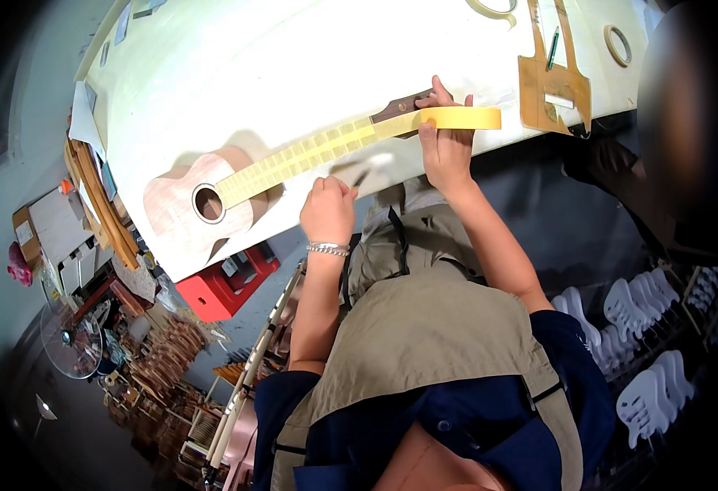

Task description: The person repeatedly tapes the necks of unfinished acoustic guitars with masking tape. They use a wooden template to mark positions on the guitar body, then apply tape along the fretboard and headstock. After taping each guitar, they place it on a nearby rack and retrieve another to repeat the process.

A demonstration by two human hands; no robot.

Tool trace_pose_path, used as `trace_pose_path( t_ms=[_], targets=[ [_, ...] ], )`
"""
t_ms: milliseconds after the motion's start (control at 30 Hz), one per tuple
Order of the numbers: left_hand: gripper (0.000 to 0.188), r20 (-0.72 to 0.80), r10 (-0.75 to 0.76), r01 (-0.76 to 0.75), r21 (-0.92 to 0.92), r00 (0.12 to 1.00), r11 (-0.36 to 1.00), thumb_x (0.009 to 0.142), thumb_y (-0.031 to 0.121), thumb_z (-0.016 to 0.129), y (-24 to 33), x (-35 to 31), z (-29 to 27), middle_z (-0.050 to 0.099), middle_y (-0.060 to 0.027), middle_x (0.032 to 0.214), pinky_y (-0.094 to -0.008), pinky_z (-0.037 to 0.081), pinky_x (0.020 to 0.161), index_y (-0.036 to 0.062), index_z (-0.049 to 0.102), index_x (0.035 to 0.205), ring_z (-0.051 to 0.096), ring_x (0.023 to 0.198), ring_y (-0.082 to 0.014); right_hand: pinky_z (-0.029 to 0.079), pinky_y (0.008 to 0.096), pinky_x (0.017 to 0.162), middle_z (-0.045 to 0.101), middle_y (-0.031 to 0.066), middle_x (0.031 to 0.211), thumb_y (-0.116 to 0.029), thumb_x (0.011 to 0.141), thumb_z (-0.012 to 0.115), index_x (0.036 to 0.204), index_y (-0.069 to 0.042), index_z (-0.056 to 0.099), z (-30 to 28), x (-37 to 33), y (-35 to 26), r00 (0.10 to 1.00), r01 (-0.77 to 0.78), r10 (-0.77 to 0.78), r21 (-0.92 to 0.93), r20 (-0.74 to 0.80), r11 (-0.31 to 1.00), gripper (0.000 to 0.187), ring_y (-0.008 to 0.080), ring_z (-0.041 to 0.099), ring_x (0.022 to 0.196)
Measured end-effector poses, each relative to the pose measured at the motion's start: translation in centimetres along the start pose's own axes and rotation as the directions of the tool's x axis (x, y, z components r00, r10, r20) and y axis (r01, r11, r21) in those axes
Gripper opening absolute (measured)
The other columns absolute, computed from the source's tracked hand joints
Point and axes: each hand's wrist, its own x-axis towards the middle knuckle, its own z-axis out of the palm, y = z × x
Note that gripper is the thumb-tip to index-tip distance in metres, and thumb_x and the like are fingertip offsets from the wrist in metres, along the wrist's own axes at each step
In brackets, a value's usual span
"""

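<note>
A pale wooden ukulele (240,192) lies on the white table with its body to the left and its neck slanting up to the right. Yellow masking tape strips (293,159) cover its fretboard. At the dark headstock (396,108), my right hand (447,147) grips a roll of yellow tape (478,119), its index finger raised. From the roll, tape reaches the upper end of the neck. My left hand (328,209) is closed just below the neck. Beside its fingertips shows a slim blurred dark-and-white thing (361,177); whether the fingers hold it is unclear.
On the white table (310,74), a tan template (554,90) with a green pen (553,49) lies at the right, near a tape ring (618,46). A red stool (228,286) stands below the left table edge. White guitar-shaped bodies (645,393) hang at lower right.
</note>
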Motion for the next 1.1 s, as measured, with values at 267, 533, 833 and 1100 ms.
trace_pose_path(
  t_ms=[267,533,833,1100],
  targets=[
    [0.046,-0.041,-0.076,0.011,-0.812,0.996,0.583,0.084,0.002,0.065,3.8,2.2,-0.8,0.06,-0.0002,0.067,-0.0163,0.043,0.054,-0.0017,0.047,0.126,0.052,0.059,-0.002,0.009,0.0505,0.109,0.057,0.0051,0.1,-0.044,0.096,0.033,0.139,-0.003,0.034,-0.4,0.2,-0.4,0.998,-0.02,0.021,-0.014,0.058,1.0,0.059,0.0239,0.05,0.104],
    [0.052,-0.001,-0.05,0.029,-0.806,0.999,0.591,0.084,0.006,0.066,3.9,3.6,-0.3,0.06,0.0006,0.066,-0.0169,0.044,0.052,0.0001,0.046,0.131,0.052,0.057,-0.0017,0.011,0.0522,0.108,0.057,0.0044,0.099,-0.044,0.094,0.04,0.139,-0.008,0.036,-0.2,0.2,0.1,0.999,-0.014,0.015,-0.01,0.047,1.0,0.057,0.0239,0.05,0.102],
    [0.049,0.076,-0.17,0.156,-0.832,0.982,0.533,0.082,0.005,0.067,4.4,3.8,0.1,0.055,0.0029,0.06,-0.0183,0.042,0.052,0.0055,0.051,0.129,0.044,0.054,-0.0015,0.021,0.0541,0.105,0.055,0.0131,0.104,-0.025,0.087,0.054,0.118,-0.004,0.051,-0.2,-2.3,-2.4,0.843,0.451,-0.507,0.278,0.179,0.848,0.037,0.0352,0.046,0.107],
    [0.035,-0.459,0.511,-0.533,0.092,0.727,0.841,0.07,0.018,0.075,-2.0,2.7,0.2,0.061,0.0006,0.07,-0.0307,0.042,0.05,0.0121,0.067,0.103,0.055,0.057,-0.0152,0.04,0.0357,0.08,0.056,0.0082,0.088,-0.012,0.075,0.06,0.098,-0.001,0.054,1.2,12.0,-1.3,0.73,0.657,-0.486,-0.298,0.481,0.692,0.026,0.0262,0.056,0.084]
  ],
)
